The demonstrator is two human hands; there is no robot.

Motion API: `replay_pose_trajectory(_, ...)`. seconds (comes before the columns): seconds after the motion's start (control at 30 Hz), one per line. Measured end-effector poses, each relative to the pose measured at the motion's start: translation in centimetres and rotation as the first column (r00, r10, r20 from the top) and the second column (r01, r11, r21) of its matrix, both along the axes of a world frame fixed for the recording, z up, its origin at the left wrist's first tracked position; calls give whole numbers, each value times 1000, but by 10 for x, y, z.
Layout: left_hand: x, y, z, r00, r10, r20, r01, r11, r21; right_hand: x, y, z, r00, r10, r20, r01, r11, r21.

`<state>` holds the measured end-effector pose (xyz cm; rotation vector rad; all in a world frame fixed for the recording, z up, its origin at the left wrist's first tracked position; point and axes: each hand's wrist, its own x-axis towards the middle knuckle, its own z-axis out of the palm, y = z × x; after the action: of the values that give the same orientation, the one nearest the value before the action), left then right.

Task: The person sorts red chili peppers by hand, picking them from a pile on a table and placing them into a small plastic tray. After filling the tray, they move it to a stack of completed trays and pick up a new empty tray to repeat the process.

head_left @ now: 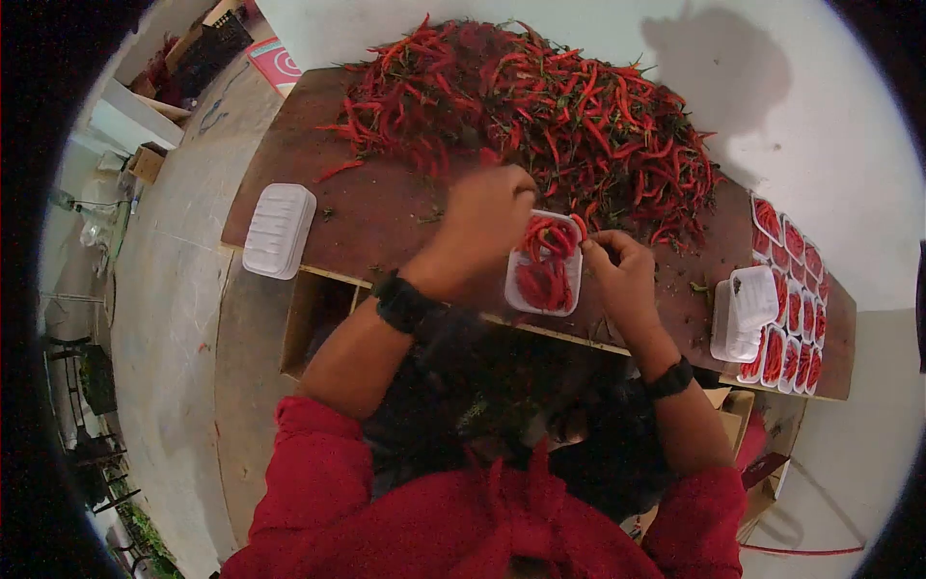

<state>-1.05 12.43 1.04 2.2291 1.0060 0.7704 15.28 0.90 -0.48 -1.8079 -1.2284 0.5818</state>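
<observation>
Many chillies (540,106) on brown table (386,217); concrete floor (174,318).

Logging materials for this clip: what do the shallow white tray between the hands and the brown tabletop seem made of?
The shallow white rectangular tray looks like matte foam or thin plastic, I cannot tell which: opaque, rounded corners, a moulded rim. The flat brown tabletop looks like plywood or board: dull, stained surface, pale edge along the front.

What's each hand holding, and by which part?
Left hand: closed over chillies at the tray's far-left corner, grip hidden. Right hand: fingertips at the tray's right rim by a chilli end; which it pinches, cannot tell.
</observation>
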Motion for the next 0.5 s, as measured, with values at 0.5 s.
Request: replay_pose_trajectory(0.5,4,-19,4,930,-338,143,342,940,-5,-17,-19,26,983,-2,-186,-22,992,-123)
